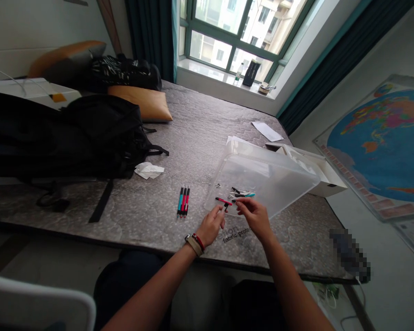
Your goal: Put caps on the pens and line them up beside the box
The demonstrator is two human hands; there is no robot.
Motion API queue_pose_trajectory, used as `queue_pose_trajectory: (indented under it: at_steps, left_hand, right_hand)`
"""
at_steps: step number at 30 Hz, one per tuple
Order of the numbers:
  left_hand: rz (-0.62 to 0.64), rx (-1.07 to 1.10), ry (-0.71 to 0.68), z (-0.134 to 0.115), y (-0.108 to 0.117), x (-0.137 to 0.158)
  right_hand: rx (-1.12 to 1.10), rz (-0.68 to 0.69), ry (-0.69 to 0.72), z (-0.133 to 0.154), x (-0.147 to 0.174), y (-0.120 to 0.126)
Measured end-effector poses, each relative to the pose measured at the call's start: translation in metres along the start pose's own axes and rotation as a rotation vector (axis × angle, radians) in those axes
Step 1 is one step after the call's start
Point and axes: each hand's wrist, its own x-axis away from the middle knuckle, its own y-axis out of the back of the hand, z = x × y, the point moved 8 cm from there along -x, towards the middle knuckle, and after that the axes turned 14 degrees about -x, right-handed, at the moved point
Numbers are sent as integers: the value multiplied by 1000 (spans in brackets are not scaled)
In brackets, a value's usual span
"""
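My left hand [211, 226], wearing a watch and a red band, has its fingers closed at a red pen barrel [223, 201] with a black end. A small black piece [227, 207] shows just below the barrel. Close by on the right, my right hand [254, 215] pinches a small dark pen part [235, 200] between thumb and forefinger. Behind both hands, a clear plastic bin [283, 179] lies tipped with its opening toward me. Loose pen parts [242, 194], black, white and teal, are spread inside it. Three pens [183, 202], one teal and two red, lie side by side to the left.
A black backpack [100, 133] covers the mattress's left side, with a crumpled tissue [149, 170] beside it. An open white box [317, 172] stands behind the bin. A white paper [267, 131] lies farther back. The mattress front edge [141, 242] runs before me.
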Motion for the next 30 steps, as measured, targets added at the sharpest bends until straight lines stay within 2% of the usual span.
queue_pose_trajectory:
  at_steps: [2, 4, 8, 13, 20, 30]
  left_hand:
    - [-4, -128, -47, -3, 2, 4]
    - [-8, -275, -107, -4, 5, 8]
    - [-37, -506, -208, 0, 15, 13]
    - [-76, -752, -232, 1, 25, 13]
    - [-60, -771, -273, -7, 9, 10]
    - [30, -666, -240, -5, -8, 10]
  right_hand:
    - [-62, -41, 15, -7, 20, -5]
    - [-26, -15, 41, -13, 30, -10]
    - [101, 107, 116, -15, 30, -11]
    - [137, 163, 147, -15, 31, -10]
    - [127, 131, 146, -15, 34, -7]
    - [170, 192, 173, -14, 36, 0]
